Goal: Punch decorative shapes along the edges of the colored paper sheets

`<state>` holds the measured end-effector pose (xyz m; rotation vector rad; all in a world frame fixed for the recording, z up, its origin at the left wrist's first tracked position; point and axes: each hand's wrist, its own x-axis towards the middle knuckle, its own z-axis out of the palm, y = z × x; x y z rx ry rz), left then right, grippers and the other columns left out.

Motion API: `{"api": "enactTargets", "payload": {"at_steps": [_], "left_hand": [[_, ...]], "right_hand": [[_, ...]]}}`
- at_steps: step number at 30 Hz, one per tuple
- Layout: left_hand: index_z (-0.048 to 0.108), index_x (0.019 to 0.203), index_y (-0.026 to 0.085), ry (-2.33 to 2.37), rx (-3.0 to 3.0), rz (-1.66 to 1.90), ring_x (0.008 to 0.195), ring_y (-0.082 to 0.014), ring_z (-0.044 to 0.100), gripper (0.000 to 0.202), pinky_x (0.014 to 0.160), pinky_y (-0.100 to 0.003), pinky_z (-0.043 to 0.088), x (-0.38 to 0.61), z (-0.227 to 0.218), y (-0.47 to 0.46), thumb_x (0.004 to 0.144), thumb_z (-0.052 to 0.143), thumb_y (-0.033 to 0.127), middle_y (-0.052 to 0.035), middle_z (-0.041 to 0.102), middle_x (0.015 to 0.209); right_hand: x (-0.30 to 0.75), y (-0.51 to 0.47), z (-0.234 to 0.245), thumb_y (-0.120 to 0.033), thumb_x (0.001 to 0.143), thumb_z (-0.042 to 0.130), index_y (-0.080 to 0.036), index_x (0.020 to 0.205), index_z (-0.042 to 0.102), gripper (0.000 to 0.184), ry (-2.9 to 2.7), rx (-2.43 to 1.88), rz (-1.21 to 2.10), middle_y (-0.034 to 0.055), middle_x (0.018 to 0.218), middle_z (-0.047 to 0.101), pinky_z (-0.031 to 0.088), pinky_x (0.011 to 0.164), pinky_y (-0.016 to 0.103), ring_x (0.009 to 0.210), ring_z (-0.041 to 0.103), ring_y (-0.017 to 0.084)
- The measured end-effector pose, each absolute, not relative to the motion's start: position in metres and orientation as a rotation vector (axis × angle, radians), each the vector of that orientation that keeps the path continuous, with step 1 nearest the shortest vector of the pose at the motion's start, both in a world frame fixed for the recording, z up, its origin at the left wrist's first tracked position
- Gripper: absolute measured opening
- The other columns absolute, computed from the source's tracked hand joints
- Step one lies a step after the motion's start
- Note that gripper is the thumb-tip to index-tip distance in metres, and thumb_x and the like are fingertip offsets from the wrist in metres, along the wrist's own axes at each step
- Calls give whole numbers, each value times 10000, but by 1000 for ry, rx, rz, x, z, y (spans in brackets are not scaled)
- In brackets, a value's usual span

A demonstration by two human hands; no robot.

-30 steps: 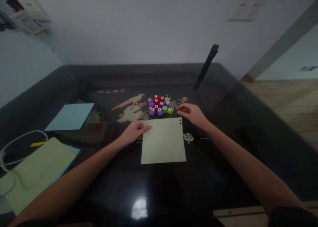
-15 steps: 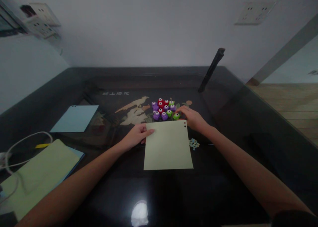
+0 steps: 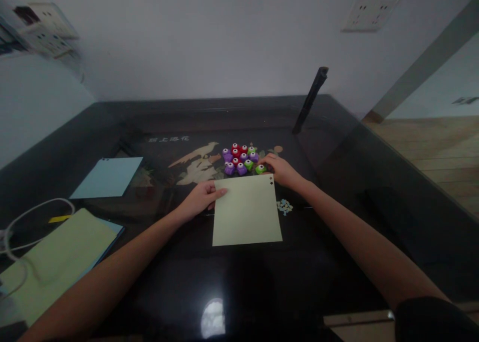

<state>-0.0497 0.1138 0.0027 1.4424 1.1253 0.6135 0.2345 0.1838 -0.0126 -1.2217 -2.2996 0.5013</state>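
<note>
A pale yellow-green sheet of paper (image 3: 245,212) lies on the dark tabletop, with two small star-shaped holes by its top right corner. My left hand (image 3: 202,195) grips the sheet's upper left edge, thumb on top and the other fingers under it. Just beyond the opposite top corner, my right hand (image 3: 280,170) has its fingers closed on a green craft punch (image 3: 261,169); part of its grip is hidden. Several more small punches in red, purple and green (image 3: 235,157), with eye-like tops, stand clustered to the left of it. Small paper cut-outs (image 3: 285,207) lie in a pile beside the sheet.
On the left lie a blue sheet (image 3: 108,177) with small holes along its top and a stack of coloured paper (image 3: 56,262), crossed by a white cable (image 3: 22,212). A black stick-like object (image 3: 310,100) stands near the table's back right. The wall (image 3: 209,43) rises behind.
The view has shifted slightly, so everything sits a little further left and higher. Both hands keep about the same places on the paper and the green craft punch.
</note>
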Motion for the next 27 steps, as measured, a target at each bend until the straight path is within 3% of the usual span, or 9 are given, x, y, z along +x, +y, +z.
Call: {"api": "enactTargets", "payload": {"at_steps": [5,9,12,17,22,27], "left_hand": [[516,667,168,1138,1458,650,346,-50,341,312,373,-170,200,-48,3,112,797,623,430,77,463,423],[471,634,182,1160,1459,698,351,-52,350,337,375,-168,210,-48,0,111,798,615,438,75,450,416],[441,626,190,1179,1440,736,363,-57,373,354,374,-168,230,-48,-1,109,789,619,449,71,454,435],[441,628,188,1208,1387,757,379,-59,378,380,371,-166,245,-49,0,95,771,637,480,71,452,453],[469,625,174,1212,1353,737,391,-53,374,372,379,-163,256,-51,3,87,763,657,464,73,448,470],[541,684,163,1222,1358,666,398,-67,409,305,376,-172,286,-53,3,88,752,660,435,59,495,502]], "right_hand": [[240,175,1,-272,759,664,-177,943,558,233,-2104,-1262,547,50,884,612,452,694,326,738,570,180],[245,150,16,-307,655,748,-203,898,531,342,-1628,-1169,962,9,828,601,477,632,316,694,584,162],[246,118,24,-283,628,780,-200,954,603,380,-1309,-1151,1194,-10,781,604,465,600,299,623,546,121],[247,72,34,-214,602,813,-227,1009,687,427,-1075,-1156,1432,1,847,646,480,714,305,736,574,123],[247,59,41,-286,691,779,-229,1086,674,413,-969,-1109,1580,53,1005,697,477,897,369,955,622,176],[248,59,37,-337,729,754,-198,1040,664,353,-992,-1171,1596,66,982,705,513,836,377,870,653,178]]}}
